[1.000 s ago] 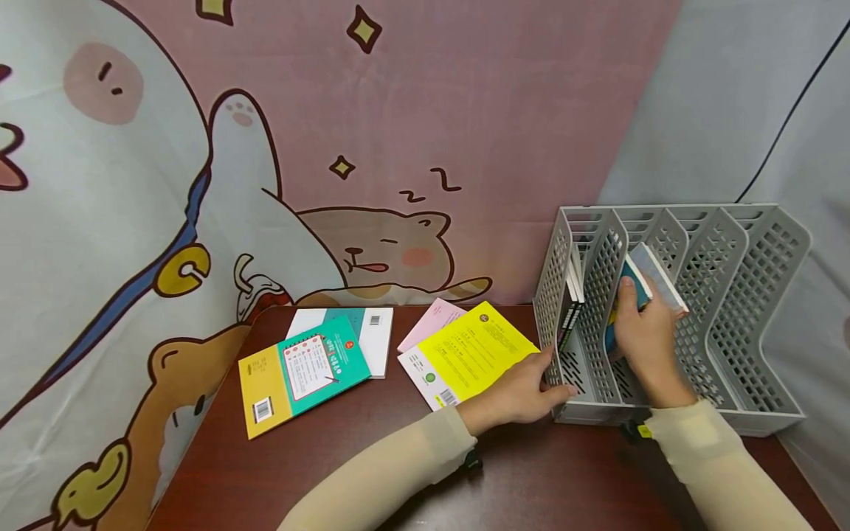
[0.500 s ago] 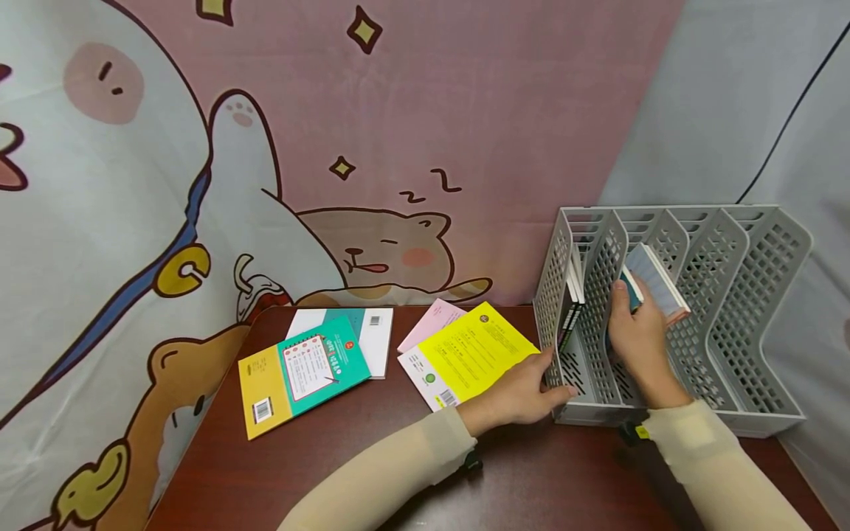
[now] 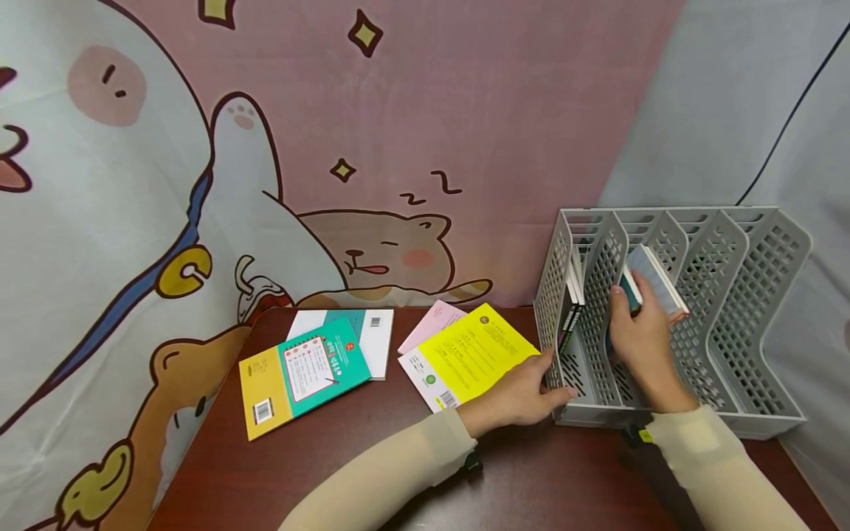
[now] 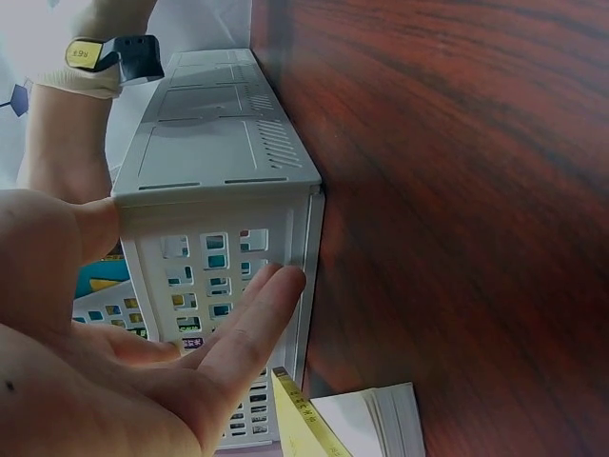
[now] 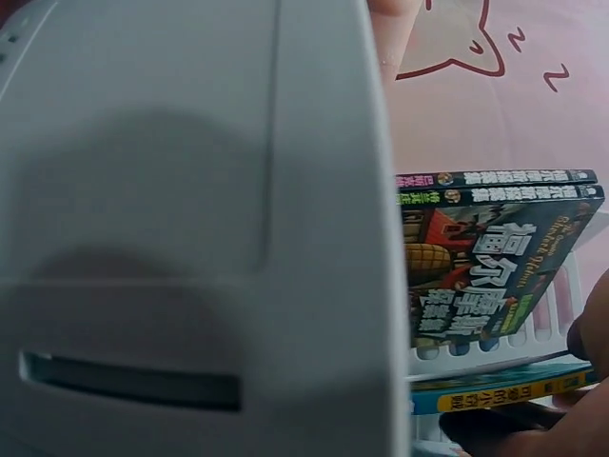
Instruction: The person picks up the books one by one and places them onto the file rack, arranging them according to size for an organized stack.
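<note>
In the head view my right hand (image 3: pixel 640 339) pinches a thin blue book (image 3: pixel 631 289) inside the second compartment of the grey file rack (image 3: pixel 677 417). The right wrist view catches its blue and yellow spine (image 5: pixel 504 392) beside the fingers. Just right of those fingers, a pale-covered book (image 3: pixel 657 276) leans to the right. My left hand (image 3: pixel 514 391) rests against the rack's left side, with straight fingers (image 4: pixel 252 328) lying along the perforated wall. Two dark books (image 5: pixel 485 257) stand in the leftmost compartment.
A yellow book (image 3: pixel 481 354) overlaps a pink one (image 3: pixel 434 321) left of the rack. Farther left, a teal and yellow book (image 3: pixel 305 376) lies partly over a white one (image 3: pixel 380 343). A printed cloth (image 3: pixel 498 147) hangs behind the brown table (image 3: pixel 425 487).
My right hand has shifted slightly left, and the blue book sits lower in its grip. More of the pale book's page edge shows. The left hand stays put on the rack.
</note>
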### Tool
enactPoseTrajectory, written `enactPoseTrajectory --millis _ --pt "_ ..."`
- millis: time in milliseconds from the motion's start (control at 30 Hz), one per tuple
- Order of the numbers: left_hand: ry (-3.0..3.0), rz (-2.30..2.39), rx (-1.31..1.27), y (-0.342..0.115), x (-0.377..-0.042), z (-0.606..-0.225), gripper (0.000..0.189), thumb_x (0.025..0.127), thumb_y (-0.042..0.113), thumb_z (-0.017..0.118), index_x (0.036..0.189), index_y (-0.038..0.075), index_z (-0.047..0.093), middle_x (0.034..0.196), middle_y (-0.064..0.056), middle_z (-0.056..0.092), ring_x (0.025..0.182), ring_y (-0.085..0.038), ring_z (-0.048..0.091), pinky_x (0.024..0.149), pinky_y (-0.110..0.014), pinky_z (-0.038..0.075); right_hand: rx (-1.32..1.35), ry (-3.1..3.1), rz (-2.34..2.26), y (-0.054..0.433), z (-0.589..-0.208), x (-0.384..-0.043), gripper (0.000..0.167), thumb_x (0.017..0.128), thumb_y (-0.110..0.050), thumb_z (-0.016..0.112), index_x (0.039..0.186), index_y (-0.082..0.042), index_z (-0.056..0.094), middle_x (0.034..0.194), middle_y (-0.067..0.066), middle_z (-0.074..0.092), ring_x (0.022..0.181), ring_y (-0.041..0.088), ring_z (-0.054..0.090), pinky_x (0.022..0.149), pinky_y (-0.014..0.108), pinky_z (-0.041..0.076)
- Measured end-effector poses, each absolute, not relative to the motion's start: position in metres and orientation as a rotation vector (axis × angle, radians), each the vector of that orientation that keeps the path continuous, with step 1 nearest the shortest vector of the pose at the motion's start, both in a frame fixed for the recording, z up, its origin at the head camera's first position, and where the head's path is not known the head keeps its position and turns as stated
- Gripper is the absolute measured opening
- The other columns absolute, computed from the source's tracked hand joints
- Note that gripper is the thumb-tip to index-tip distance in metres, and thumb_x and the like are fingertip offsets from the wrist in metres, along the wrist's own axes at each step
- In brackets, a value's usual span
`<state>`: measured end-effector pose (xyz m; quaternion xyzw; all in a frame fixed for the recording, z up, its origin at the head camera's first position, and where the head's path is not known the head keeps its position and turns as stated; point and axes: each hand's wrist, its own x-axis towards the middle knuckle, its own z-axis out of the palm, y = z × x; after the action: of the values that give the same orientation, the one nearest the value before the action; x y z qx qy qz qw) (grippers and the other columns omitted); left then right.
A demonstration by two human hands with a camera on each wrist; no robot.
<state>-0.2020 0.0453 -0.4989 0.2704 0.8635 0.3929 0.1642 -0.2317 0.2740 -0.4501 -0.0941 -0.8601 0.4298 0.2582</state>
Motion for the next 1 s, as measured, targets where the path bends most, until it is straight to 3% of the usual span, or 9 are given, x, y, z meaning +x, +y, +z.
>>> enactPoseTrajectory --millis 100,167,233,433,633,733,867,933,1000 --pt "2.452 1.123 0.769 0.045 -0.201 -0.499 0.091 0.106 0.056 0.067 0.178 0.027 0.020 0.175 0.003 0.044 0.151 -0.008 0.051 0.130 -0.033 0.042 -0.217 -2.197 1.160 0.273 -0.448 -0.227 0.051 0.114 -0.031 0.055 0.164 -0.022 0.054 0.148 0.021 0.070 0.100 0.010 0.072 0.074 0.017 0.052" --pt "2.447 1.123 0.765 0.045 -0.201 -0.498 0.091 0.106 0.057 0.066 0.178 0.028 0.020 0.176 0.003 0.043 0.150 -0.008 0.051 0.130 -0.033 0.042 -0.162 -2.058 1.172 0.271 -0.445 -0.224 0.044 0.112 -0.024 0.056 0.155 -0.020 0.064 0.144 0.015 0.074 0.098 -0.003 0.070 0.073 0.008 0.050" --pt "2.441 1.123 0.760 0.045 -0.200 -0.497 0.091 0.106 0.057 0.066 0.178 0.029 0.019 0.176 0.004 0.042 0.151 -0.008 0.051 0.130 -0.034 0.042 -0.113 -1.903 1.174 0.270 -0.440 -0.220 0.037 0.110 -0.017 0.057 0.144 -0.015 0.072 0.137 0.007 0.078 0.106 -0.010 0.067 0.084 0.006 0.046" --pt "2.433 1.126 0.763 0.046 -0.200 -0.495 0.091 0.106 0.057 0.066 0.178 0.031 0.018 0.176 0.005 0.042 0.147 -0.008 0.052 0.130 -0.034 0.043 -0.030 -1.696 1.109 0.257 -0.423 -0.204 0.028 0.107 -0.008 0.056 0.107 0.009 0.078 0.098 -0.022 0.069 0.077 -0.008 0.055 0.070 0.013 0.038" --pt "2.499 1.073 0.763 0.044 -0.201 -0.496 0.090 0.105 0.059 0.066 0.178 0.026 0.024 0.171 0.003 0.050 0.141 -0.007 0.057 0.124 -0.029 0.047 0.101 -1.882 1.114 0.240 -0.432 -0.190 0.024 0.105 -0.001 0.058 0.101 0.006 0.080 0.091 -0.014 0.070 0.065 -0.008 0.053 0.060 0.010 0.039" --pt "2.523 1.055 0.783 0.041 -0.202 -0.494 0.087 0.106 0.057 0.066 0.176 0.022 0.029 0.155 0.000 0.064 0.119 -0.005 0.067 0.105 -0.022 0.056 0.244 -2.008 1.113 0.232 -0.443 -0.186 0.022 0.103 0.003 0.061 0.101 -0.002 0.082 0.089 -0.002 0.073 0.067 -0.006 0.057 0.063 0.010 0.043" --pt "2.514 1.111 0.796 0.034 -0.205 -0.487 0.075 0.108 0.048 0.068 0.173 0.020 0.040 0.126 -0.002 0.074 0.083 -0.002 0.066 0.074 -0.018 0.055 0.352 -2.139 1.139 0.218 -0.451 -0.180 0.023 0.103 0.002 0.065 0.103 -0.012 0.083 0.092 0.002 0.077 0.069 -0.003 0.060 0.065 0.010 0.048" --pt "2.494 1.173 0.758 0.029 -0.207 -0.481 0.069 0.108 0.046 0.068 0.169 0.022 0.047 0.115 -0.001 0.075 0.072 -0.003 0.064 0.063 -0.020 0.054 0.369 -2.180 1.162 0.211 -0.451 -0.178 0.024 0.104 0.002 0.064 0.104 -0.015 0.082 0.092 0.000 0.076 0.068 0.000 0.061 0.065 0.011 0.050" --pt "2.491 1.236 0.729 0.022 -0.209 -0.475 0.061 0.109 0.045 0.067 0.165 0.022 0.054 0.119 -0.001 0.078 0.076 -0.003 0.067 0.064 -0.019 0.055 0.385 -2.192 1.195 0.206 -0.450 -0.177 0.025 0.105 0.002 0.064 0.105 -0.016 0.081 0.091 0.000 0.075 0.067 0.005 0.064 0.064 0.012 0.052"
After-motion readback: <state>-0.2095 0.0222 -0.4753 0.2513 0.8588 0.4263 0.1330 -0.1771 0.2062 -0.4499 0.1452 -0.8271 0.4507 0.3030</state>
